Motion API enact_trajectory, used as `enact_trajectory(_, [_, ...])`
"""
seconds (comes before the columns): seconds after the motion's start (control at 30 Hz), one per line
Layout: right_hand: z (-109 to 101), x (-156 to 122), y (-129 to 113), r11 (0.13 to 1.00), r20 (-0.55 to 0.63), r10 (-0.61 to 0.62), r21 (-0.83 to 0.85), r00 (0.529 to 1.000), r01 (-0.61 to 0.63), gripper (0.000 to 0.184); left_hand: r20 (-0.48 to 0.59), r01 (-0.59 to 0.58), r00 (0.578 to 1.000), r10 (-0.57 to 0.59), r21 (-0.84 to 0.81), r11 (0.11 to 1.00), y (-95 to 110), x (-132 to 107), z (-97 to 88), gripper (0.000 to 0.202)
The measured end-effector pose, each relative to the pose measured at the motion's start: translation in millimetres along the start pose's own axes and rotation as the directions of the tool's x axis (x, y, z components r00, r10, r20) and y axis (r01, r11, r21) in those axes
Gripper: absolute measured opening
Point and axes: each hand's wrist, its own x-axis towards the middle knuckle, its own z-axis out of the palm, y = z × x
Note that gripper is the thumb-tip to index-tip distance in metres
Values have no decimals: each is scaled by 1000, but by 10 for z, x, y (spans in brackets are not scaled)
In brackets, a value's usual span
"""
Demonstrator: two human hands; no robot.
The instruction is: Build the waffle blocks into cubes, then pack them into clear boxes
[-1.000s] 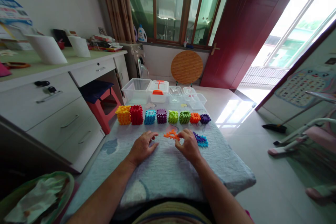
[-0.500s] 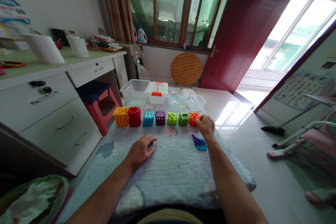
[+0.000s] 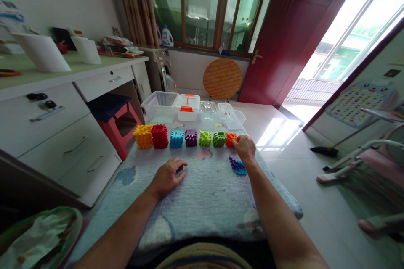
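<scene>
Your right hand [image 3: 246, 148] moved from the counter's [image 3: 205, 206] middle to the orange block [image 3: 230, 139], far right | its grip: can't tell | your left hand [image 3: 168, 175]: relaxed, empty | likely 1 more piece stacked

Right hand [image 3: 246, 148] at the orange block [image 3: 231, 139]

Right of the frame's centre, the right hand has its fingertips at the orange block; how firmly, it is difficult to see. Left of centre, the left hand [image 3: 168, 175] is low at the patterned cloth [image 3: 208, 206], its fingers loosely bent. Across the middle stand also, from left, the yellow block [image 3: 143, 137], red block [image 3: 160, 136], blue block [image 3: 176, 139], purple block [image 3: 191, 138] and two green blocks [image 3: 219, 140]. Purple and blue pieces [image 3: 237, 166] lie below the right hand. Clear boxes [image 3: 160, 113] stand above the row.
</scene>
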Motion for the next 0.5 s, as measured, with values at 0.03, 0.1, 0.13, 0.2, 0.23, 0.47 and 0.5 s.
enact_trajectory(0.03, [-16,-1,1,1000,-2,-4,3,1000,4,25,1,-2,1000,2,1,1000,-6,0,3,22])
enact_trajectory(0.1, [-66,-19,21,999,-29,-19,31,999,20,24,1,-7,1000,7,2,1000,-26,-3,13,23])
enact_trajectory(0.13, [-98,-41,45,997,-47,-38,61,998,41,23,2,-10,1000,10,3,1000,-38,-5,19,23])
enact_trajectory(0.2, [-162,-119,129,983,-66,-100,146,993,108,20,-1,-13,1000,13,3,1000,-59,-8,29,23])
enact_trajectory(0.23, [-188,-175,187,970,-57,-140,191,989,148,19,-3,-12,1000,12,3,1000,-66,-8,32,23])
enact_trajectory(0.47, [-125,-649,594,916,176,-371,235,912,327,19,-3,-10,1000,10,4,1000,-57,10,23,23])
enact_trajectory(0.5, [-98,-686,613,919,193,-370,218,909,328,20,-5,-10,1000,10,3,1000,-58,12,24,23])
